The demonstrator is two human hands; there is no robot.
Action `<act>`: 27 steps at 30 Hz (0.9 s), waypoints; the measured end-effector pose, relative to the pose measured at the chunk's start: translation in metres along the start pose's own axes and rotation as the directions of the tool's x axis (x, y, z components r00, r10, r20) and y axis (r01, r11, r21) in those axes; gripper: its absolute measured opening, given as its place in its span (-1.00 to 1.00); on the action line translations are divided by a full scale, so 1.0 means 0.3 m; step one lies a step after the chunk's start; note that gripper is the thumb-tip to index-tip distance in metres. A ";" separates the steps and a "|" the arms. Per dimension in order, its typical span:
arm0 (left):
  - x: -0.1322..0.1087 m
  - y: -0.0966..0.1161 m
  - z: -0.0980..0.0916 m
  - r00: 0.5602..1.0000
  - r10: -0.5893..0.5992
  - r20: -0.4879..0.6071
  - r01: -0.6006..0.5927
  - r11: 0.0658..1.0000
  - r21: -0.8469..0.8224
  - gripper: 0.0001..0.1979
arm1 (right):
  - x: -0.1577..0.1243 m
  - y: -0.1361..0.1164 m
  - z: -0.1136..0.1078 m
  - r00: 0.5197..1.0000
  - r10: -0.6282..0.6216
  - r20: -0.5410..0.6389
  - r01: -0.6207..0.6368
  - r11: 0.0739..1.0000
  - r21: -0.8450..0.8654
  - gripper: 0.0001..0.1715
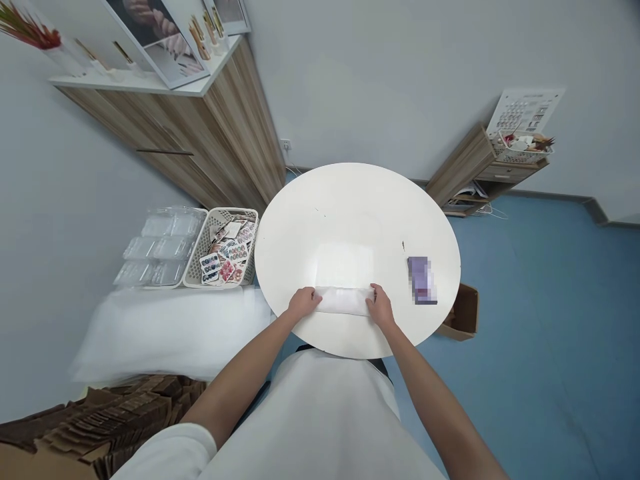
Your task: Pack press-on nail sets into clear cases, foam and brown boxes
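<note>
A white wrapping sheet (344,301) lies near the front of the round white table (350,200), folded into a flat, narrow bundle. A thin, pale part of it (345,263) stretches flat beyond the bundle. My left hand (304,303) grips the left end, its fingers curled over the edge. The right end is pinched in my right hand (381,307), thumb toward the middle. Whatever may be inside the folds is hidden. To the right of my right hand sits a purple box (423,280), partly blurred out.
At left stand a basket of patterned cards (220,277), clear plastic boxes (157,247) and a stack of white sheets (170,333). Folded brown cardboard (130,420) fills the lower left. An open carton (465,313) is on the floor, right of the table. Wooden cabinets (235,127) stand behind.
</note>
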State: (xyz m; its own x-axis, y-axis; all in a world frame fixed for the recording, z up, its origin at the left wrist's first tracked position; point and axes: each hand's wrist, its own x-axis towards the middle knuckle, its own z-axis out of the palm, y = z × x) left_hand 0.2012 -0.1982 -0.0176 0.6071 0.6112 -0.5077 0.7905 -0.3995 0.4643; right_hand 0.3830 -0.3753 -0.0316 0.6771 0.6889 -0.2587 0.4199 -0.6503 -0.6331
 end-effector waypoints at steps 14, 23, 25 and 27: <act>-0.036 0.115 0.023 0.827 0.555 0.093 -0.557 0.786 0.268 -0.37 | -0.049 -0.087 0.014 0.863 -0.380 0.333 0.479 0.826 -0.298 -0.48; -0.081 0.097 -0.002 0.804 0.551 0.224 -0.578 0.812 0.078 -0.47 | -0.133 -0.110 -0.047 0.852 -0.264 0.452 0.337 0.937 -0.089 -0.59; -0.093 0.090 -0.004 0.820 0.517 0.245 -0.535 0.845 0.006 -0.51 | -0.141 -0.117 -0.064 0.842 -0.213 0.495 0.273 0.961 -0.051 -0.63; -0.098 0.089 -0.009 0.839 0.486 0.246 -0.485 0.872 -0.069 -0.55 | -0.131 -0.124 -0.081 0.834 -0.172 0.524 0.217 0.976 -0.025 -0.68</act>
State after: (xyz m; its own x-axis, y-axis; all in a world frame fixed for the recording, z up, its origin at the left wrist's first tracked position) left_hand 0.2043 -0.2251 0.0117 0.9133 0.1508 -0.3784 0.3891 -0.5974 0.7012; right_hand 0.3554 -0.3858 0.0198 0.1755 0.8544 -0.4892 0.5717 -0.4930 -0.6559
